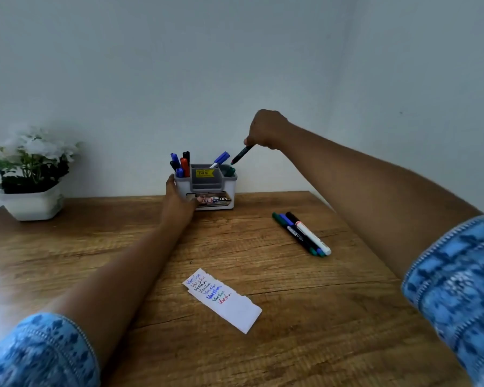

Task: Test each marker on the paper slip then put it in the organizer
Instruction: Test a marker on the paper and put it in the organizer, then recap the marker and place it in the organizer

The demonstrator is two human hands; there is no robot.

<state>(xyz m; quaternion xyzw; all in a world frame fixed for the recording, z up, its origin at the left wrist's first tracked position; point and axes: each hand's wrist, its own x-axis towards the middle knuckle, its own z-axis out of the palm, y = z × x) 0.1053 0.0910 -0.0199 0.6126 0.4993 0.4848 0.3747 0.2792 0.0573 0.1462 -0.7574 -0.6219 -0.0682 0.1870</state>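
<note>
A white and grey organizer (215, 188) stands at the table's far edge, with several blue, black and red markers in its left compartment and a blue and a green one at its right. My left hand (176, 199) rests against the organizer's left front side. My right hand (264, 129) holds a dark marker (242, 155) tilted tip-down just above the organizer's right compartment. A white paper slip (224, 300) with several lines of coloured writing lies in the middle of the table. Three loose markers (302, 233) lie side by side to the right.
A white pot with a white-flowered plant (31, 174) stands at the table's far left corner. The wooden table (319, 317) ends at a pale wall behind the organizer; its right edge runs diagonally past the loose markers.
</note>
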